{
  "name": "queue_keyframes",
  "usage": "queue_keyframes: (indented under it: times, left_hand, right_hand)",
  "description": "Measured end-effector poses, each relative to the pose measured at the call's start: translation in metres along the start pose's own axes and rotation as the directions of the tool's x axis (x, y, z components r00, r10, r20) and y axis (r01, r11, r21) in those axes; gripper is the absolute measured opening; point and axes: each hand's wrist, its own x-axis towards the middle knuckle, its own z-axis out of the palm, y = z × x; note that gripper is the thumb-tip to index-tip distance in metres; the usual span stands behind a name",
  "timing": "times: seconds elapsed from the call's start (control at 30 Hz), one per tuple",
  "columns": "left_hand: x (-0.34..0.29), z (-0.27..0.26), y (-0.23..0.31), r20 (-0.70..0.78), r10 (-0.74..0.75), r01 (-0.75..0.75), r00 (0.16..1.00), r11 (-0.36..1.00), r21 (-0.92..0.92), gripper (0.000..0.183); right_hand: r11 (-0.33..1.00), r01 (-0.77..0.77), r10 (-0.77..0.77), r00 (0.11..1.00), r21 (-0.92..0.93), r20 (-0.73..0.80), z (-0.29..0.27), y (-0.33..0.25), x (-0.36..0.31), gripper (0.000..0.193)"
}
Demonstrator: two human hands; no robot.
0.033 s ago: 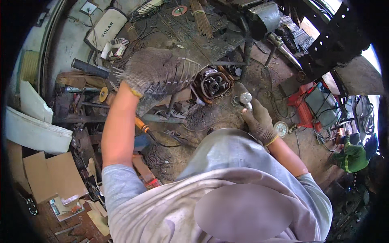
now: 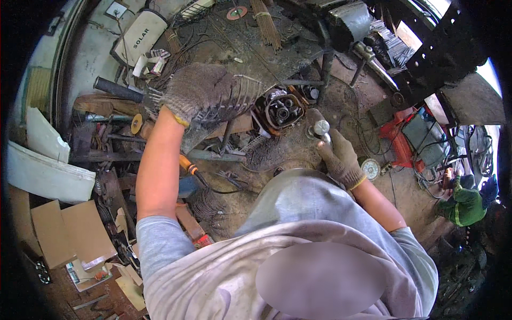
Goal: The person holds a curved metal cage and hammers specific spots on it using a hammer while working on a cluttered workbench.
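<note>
My left hand (image 2: pixel 200 90), in a worn grey-brown knit glove, is at the edge of a dark, dirty work table (image 2: pixel 213 50). Its fingers appear closed on a dark metal piece with a row of thin bars (image 2: pixel 241 96); the glove hides part of the grip. In the other glove, my right hand (image 2: pixel 341 160) grips a shiny metal hammer (image 2: pixel 321 127) above the floor, head up, close to my knee. Between the two hands, a greasy machine part (image 2: pixel 281 111) with a round centre sits in a container.
A bundle of thin rods (image 2: pixel 265 24) and a reddish disc (image 2: pixel 236 13) lie on the table. An orange-handled tool (image 2: pixel 186 164) with a cord hangs below its near edge. Cardboard (image 2: pixel 74 232) lies left. On the right stands a red machine (image 2: pixel 397 138); a person in green (image 2: pixel 463 205) is beyond.
</note>
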Motion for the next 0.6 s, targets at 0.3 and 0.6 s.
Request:
queue_keyframes:
  times: [0.3, 0.6]
  left_hand:
    - [0.008, 0.015, -0.007, -0.123, -0.209, 0.218, 0.970, 0.974, 0.063, 0.041]
    - [0.013, 0.020, -0.025, -0.248, -0.276, 0.306, 0.929, 0.947, 0.094, 0.041]
  right_hand:
    - [0.992, -0.122, 0.121, 0.992, 0.036, 0.038, 0.065, 0.001, 0.035, 0.047]
    - [0.979, 0.026, -0.045, 0.995, 0.202, 0.088, 0.073, -0.023, 0.080, 0.048]
